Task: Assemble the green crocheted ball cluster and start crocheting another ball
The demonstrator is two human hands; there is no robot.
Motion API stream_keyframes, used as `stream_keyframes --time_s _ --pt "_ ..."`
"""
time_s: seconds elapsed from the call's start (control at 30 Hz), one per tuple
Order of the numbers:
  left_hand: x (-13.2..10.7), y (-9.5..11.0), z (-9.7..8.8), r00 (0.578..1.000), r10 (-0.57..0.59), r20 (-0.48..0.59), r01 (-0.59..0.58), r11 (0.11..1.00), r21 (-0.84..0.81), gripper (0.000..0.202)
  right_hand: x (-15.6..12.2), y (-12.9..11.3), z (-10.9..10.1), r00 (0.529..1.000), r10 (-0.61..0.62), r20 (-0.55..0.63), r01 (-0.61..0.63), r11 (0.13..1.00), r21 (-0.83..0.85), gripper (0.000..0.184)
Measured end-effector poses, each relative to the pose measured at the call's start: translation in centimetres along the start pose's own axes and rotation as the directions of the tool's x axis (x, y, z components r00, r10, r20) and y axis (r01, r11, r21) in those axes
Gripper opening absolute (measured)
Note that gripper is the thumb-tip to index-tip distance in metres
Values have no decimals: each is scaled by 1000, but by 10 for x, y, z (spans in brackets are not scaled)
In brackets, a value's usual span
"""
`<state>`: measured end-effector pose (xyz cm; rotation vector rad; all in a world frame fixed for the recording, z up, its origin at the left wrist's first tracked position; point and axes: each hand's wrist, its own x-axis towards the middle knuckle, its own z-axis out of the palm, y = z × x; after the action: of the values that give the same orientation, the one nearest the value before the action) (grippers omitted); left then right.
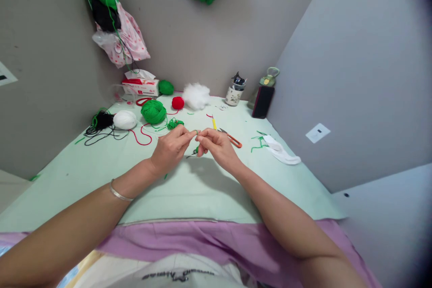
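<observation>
Over the middle of the table, my left hand [170, 147] and my right hand [218, 146] meet fingertip to fingertip, both pinched closed. A short bit of green yarn [196, 132] shows between the fingertips, and both hands hold it. Below it, against the curled lower fingers of my right hand, is a small green piece [196, 150] with a thin dark end pointing left; my fingers partly cover it. A small green yarn bundle [174, 123] lies just behind my left hand. Orange-handled snips [233, 140] rest beyond my right hand, near a yellow stick-like tool [213, 123].
Behind are a green yarn ball [153, 111], a red ball [177, 103], a white ball [124, 120], black yarn [103, 120], white stuffing [196, 96] and a tissue pack [140, 86]. At right stand a jar [234, 94], a phone [263, 102] and a white cloth strip [281, 150].
</observation>
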<state>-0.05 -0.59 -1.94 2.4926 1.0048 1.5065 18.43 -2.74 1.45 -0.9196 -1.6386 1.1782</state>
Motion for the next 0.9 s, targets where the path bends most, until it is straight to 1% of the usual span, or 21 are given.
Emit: stream_keyframes --time_s 0.23,0.37,0.57,0.7,0.9 --pt "-1 -2 1 998 54 -7 -54 995 80 33 0 1 1 1000 -9 -1 9 1000 -5 18" --pt "-1 -2 2 997 76 -3 -75 995 64 33 1 2 1 1000 -23 -12 22 999 -36 20" --pt "-1 -2 2 997 72 6 -72 997 32 33 1 4 1 999 -35 -19 33 995 -92 25" --pt "-2 -2 3 997 77 1 -77 996 36 34 0 3 0 999 -43 -17 41 993 -114 21" --pt "-2 -1 4 999 37 21 -37 999 31 34 -1 0 3 999 -44 -21 40 982 -184 20"
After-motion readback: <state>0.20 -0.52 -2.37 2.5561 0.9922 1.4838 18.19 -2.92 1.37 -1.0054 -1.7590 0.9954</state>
